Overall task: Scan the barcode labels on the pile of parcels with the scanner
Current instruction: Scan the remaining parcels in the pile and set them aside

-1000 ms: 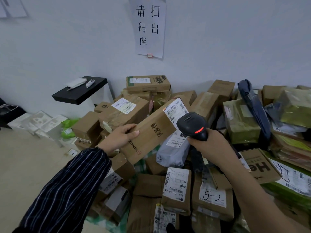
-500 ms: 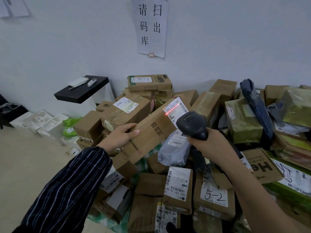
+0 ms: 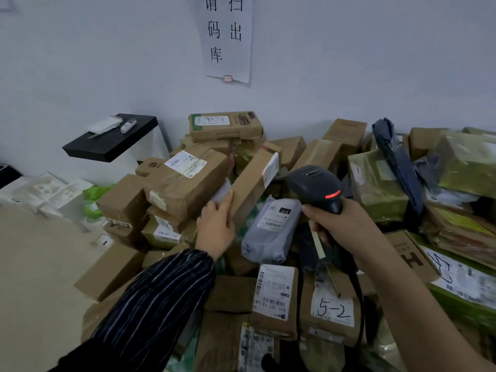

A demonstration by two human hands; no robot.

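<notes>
Left hand [image 3: 216, 226], in a striped sleeve [image 3: 150, 304], grips the lower end of a long cardboard box [image 3: 252, 183]. The box tilts up to the right over the pile of parcels [image 3: 185, 181]. White label [image 3: 270, 169] sits at its upper end, seen nearly edge-on.

Right hand [image 3: 341, 226], forearm bare, is wrapped round the handle of a black barcode scanner [image 3: 315, 187] with a red light lit at the rear. Scanner head sits just right of the label.

Grey poly mailer [image 3: 271, 232] lies between the hands, label up. Lower down is a box marked "5-2" [image 3: 332, 310].

Black shelf [image 3: 112, 143] on the wall at left. Paper sign [image 3: 228, 36] with Chinese characters above the pile.
</notes>
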